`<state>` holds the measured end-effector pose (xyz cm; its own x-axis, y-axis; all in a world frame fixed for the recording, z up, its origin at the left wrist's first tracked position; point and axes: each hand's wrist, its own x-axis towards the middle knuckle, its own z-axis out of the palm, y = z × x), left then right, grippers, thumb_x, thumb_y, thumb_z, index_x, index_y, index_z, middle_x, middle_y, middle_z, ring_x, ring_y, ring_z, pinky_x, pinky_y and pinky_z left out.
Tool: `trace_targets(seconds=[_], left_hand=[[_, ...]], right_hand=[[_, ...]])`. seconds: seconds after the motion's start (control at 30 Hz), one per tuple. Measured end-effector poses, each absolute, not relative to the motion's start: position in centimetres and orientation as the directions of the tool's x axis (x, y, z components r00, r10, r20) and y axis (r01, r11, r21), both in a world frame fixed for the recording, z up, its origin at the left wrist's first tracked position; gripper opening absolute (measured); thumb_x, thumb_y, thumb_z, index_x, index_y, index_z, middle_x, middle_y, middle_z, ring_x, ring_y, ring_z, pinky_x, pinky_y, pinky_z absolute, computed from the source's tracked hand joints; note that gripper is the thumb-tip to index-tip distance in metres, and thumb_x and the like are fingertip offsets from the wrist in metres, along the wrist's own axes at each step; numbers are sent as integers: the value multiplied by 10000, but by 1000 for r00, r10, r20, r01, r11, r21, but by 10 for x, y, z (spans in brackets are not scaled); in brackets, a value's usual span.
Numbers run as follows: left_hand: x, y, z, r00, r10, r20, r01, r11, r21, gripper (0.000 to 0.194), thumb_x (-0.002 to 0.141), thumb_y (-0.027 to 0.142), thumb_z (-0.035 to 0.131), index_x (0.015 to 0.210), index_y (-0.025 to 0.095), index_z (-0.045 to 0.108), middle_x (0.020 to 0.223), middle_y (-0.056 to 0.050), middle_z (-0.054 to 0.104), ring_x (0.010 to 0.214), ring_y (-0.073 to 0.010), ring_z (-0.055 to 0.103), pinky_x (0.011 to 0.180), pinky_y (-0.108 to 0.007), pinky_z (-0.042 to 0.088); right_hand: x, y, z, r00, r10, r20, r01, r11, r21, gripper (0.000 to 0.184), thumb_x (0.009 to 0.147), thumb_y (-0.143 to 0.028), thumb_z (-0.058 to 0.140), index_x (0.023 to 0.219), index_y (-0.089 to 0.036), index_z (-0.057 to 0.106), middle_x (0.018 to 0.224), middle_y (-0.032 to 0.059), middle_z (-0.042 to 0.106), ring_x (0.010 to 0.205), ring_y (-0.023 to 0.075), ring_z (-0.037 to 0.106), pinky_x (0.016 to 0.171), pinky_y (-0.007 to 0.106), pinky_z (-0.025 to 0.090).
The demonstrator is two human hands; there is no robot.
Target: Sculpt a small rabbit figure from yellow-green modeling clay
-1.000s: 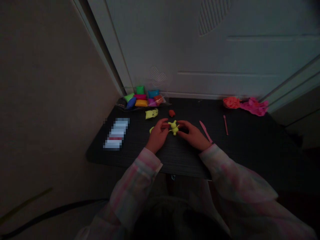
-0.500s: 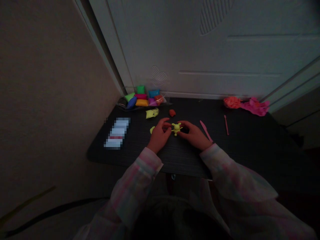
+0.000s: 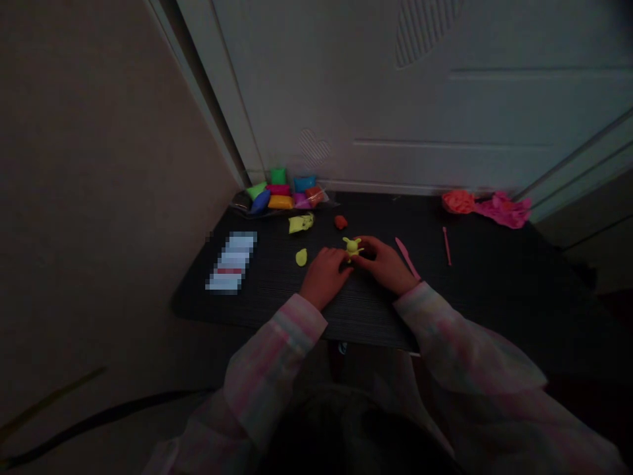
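A small yellow clay figure (image 3: 353, 247) with two ears and little arms is between my hands near the middle of the dark table. My right hand (image 3: 388, 265) grips it from the right, thumb in front and fingers behind. My left hand (image 3: 326, 276) is closed, its fingertips pinching at the figure's lower left part, which they hide. Left of that hand lies a flat yellow piece of clay (image 3: 301, 257). Just beyond the hands sits a lump of red clay (image 3: 341, 222), and an opened yellow clay packet (image 3: 301, 223) lies to its left.
Several coloured clay packets (image 3: 280, 202) in a clear bag rest at the back left. A blurred-out phone-like screen (image 3: 232, 262) is at left. At right lie a pink plastic knife (image 3: 406, 256), a thin pink tool (image 3: 447, 246) and crumpled orange and pink material (image 3: 504, 211).
My left hand has moved right and closed in at the figure's lower part, uncovering the flat yellow piece. The figure has shifted slightly up and right in my right hand.
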<state>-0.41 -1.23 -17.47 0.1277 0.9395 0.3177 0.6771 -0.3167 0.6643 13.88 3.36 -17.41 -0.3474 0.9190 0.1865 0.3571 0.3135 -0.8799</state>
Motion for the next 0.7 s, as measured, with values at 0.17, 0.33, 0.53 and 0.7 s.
trace_targets(seconds=[0.17, 0.33, 0.53, 0.7], left_hand=[[-3, -9, -178, 130, 943, 307, 708, -305, 637, 73, 753, 145, 496, 754, 200, 544, 791, -37, 574, 800, -197, 484, 765, -343, 387], [-2, -9, -176, 101, 945, 312, 727, -284, 625, 78, 759, 143, 483, 772, 192, 542, 790, -48, 584, 788, -198, 502, 733, -335, 406], [-2, -9, -176, 99, 941, 322, 744, -285, 604, 79, 731, 154, 531, 801, 185, 551, 831, -58, 595, 827, -214, 509, 752, -348, 408], [-2, -9, -177, 85, 941, 327, 758, -275, 592, 70, 754, 149, 497, 772, 178, 558, 790, -60, 595, 803, -210, 514, 739, -345, 413]], right_hand=[[139, 34, -175, -349, 916, 197, 353, 324, -878, 281, 682, -159, 622, 951, -183, 546, 923, 43, 639, 861, 170, 612, 822, 370, 475], [138, 33, -175, -341, 919, 198, 366, 324, -872, 262, 693, -157, 608, 946, -173, 542, 933, 52, 633, 857, 170, 612, 817, 368, 476], [137, 31, -174, -338, 920, 199, 374, 325, -869, 273, 694, -154, 606, 954, -167, 527, 932, 56, 628, 877, 167, 608, 837, 361, 466], [137, 31, -175, -338, 919, 204, 379, 331, -864, 268, 698, -159, 601, 954, -166, 523, 938, 59, 626, 880, 169, 608, 836, 357, 466]])
